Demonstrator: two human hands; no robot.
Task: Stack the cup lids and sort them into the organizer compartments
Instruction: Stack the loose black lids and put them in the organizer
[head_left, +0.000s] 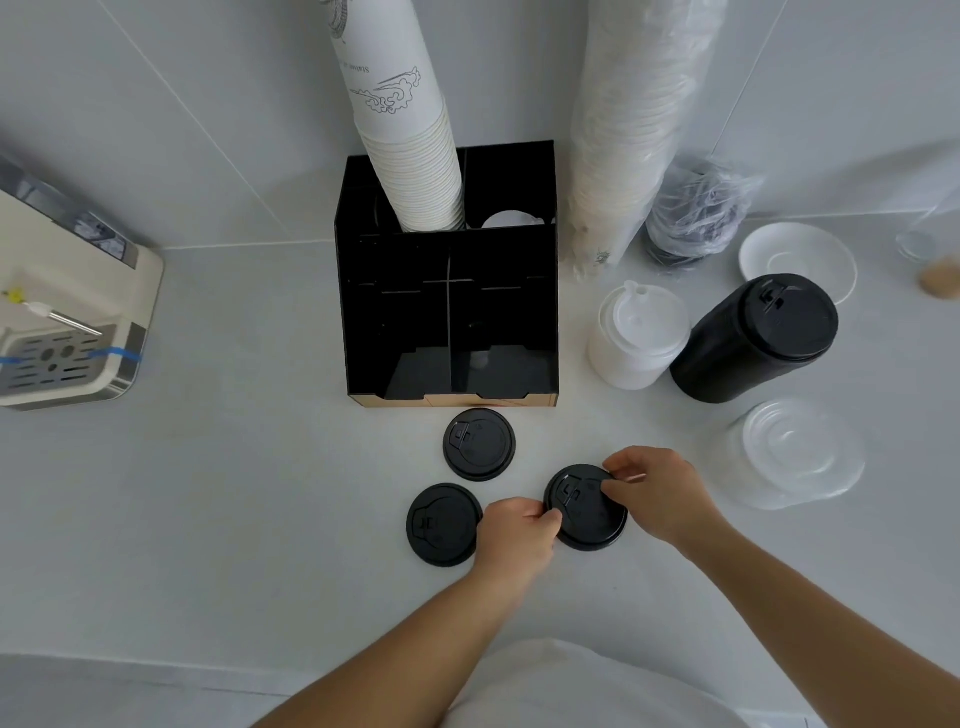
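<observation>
Loose black lid (442, 524) at 7 o'clock on the counter (234, 493), another lid (479, 444) at 6 o'clock just before the black organizer (447, 312). Left hand (514, 535) and right hand (660, 493) both pinch a third lid (586, 512), fingers closed on its rim at 9 and 2 o'clock. Stacked black lids (753, 338) lie at 3 o'clock.

The work surface is a pale grey-white countertop (234, 493), smooth and matte, meeting the wall at a straight seam. The wall (156, 104) is faced with large light grey tiles (857, 93) separated by thin white grout lines running diagonally in this wide-angle view. Lighting is soft and even, with faint shadows only. At the left edge stands a cream-coloured coffee machine (67, 291) with a metal drip grate (52, 358) and a steam wand (67, 319); strips of blue tape (117, 355) sit on its tray. The counter's front edge (130, 670) shows at lower left.
</observation>
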